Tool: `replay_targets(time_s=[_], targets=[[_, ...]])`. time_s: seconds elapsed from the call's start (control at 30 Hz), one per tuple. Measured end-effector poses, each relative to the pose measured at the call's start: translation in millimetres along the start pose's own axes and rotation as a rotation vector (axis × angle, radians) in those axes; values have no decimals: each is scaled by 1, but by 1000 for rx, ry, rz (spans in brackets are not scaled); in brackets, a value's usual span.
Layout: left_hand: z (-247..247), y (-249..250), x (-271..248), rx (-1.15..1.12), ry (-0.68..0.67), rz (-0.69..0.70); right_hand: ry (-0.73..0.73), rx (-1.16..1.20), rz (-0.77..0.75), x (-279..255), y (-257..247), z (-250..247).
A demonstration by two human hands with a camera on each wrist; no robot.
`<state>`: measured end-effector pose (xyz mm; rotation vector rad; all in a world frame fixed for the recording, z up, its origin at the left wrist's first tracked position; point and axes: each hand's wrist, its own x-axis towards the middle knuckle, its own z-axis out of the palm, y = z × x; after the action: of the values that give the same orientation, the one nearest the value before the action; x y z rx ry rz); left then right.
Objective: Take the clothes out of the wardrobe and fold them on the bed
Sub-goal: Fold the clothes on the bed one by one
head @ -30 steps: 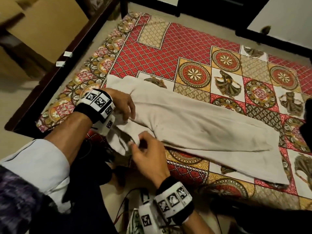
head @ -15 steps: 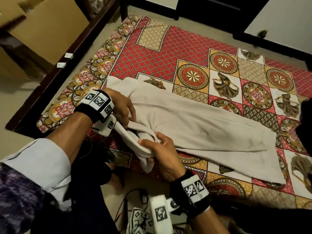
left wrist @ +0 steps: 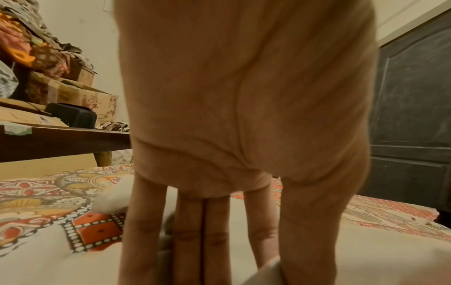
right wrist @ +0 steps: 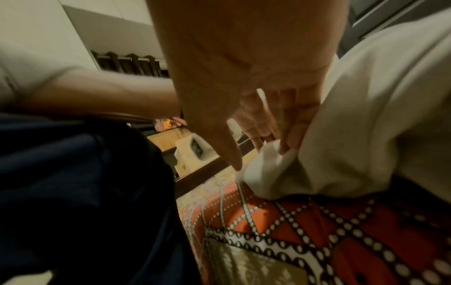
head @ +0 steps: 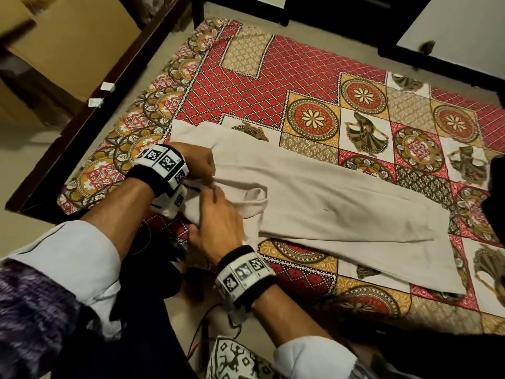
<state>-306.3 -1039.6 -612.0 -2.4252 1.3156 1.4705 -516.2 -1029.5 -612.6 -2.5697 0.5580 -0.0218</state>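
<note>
A long cream garment [head: 328, 203] lies flat across the patterned red and yellow bedspread [head: 273, 86], with one end at the bed's near edge. My left hand [head: 203, 165] presses on that end; in the left wrist view its fingers [left wrist: 207, 241] lie straight on the cloth [left wrist: 366, 250]. Just in front of it my right hand [head: 218, 220] grips a folded bunch of the same garment, thumb under and fingers over. In the right wrist view the bunched cloth [right wrist: 268, 169] sits between that thumb and the fingertips [right wrist: 290, 140].
A dark wooden bed frame [head: 82, 110] runs along the left, with cardboard boxes [head: 76, 42] beyond it. A dark cabinet door [left wrist: 415, 115] stands past the bed. Cables [head: 199, 332] and a black-and-white patterned cloth [head: 237, 359] lie by my legs.
My right hand lifted the hanging end of the garment and brought it up onto the bed beside the left hand. The left hand stayed pressing on the cloth.
</note>
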Motion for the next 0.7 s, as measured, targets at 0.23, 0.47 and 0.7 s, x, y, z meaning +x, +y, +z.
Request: replay_targets(time_s=[0.23,0.47,0.7], targets=[[-1,-6,5,-26,8,-7,24,202,-231,-20,2,-21],[-1,-10,3,-79,-2,-38,194,940,-166,-47,23,-124],[1,-3,2,47,98,-73,529,1923,437,-50,129,-211]])
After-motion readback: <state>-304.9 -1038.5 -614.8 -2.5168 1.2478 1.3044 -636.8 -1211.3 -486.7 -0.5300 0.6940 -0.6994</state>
